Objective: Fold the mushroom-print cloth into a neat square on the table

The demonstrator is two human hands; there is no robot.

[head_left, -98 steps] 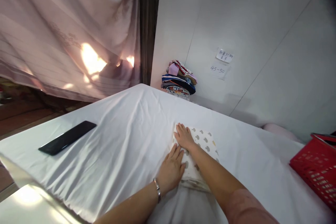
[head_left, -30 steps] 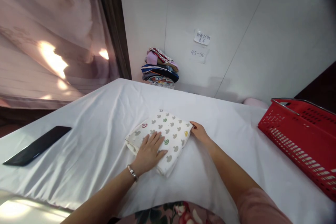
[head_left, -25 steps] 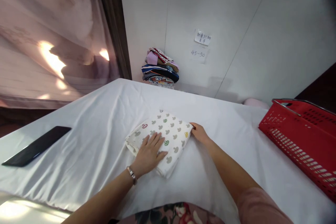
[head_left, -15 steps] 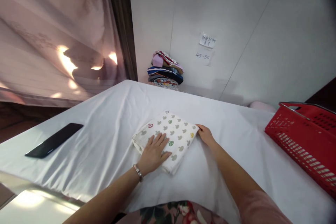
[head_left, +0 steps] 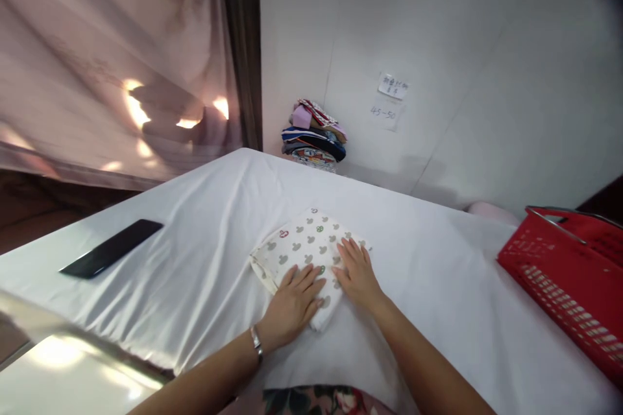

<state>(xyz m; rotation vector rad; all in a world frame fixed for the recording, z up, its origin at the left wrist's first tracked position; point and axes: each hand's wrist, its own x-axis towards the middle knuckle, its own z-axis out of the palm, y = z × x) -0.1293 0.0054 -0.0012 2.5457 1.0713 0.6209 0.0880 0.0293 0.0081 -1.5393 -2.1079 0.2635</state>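
Observation:
A folded white cloth [head_left: 304, 240] printed with small grey, red and green shapes lies in the middle of the table under a white sheet [head_left: 204, 253]. My left hand [head_left: 292, 303] rests flat on the cloth's near left part, fingers stretched out. Beside it, my right hand [head_left: 357, 274] lies flat on the cloth's near right part, fingers spread. A bracelet sits on my left wrist. Neither hand holds anything.
A black phone [head_left: 113, 255] lies on the sheet at the left. A red plastic basket [head_left: 564, 272] stands at the right edge. A stack of folded clothes [head_left: 315, 136] sits in the far corner by the wall. Pink curtains [head_left: 111, 58] hang at the left.
My right hand has moved from the cloth's right edge onto its top, next to my left hand. The left hand has stayed flat on the cloth.

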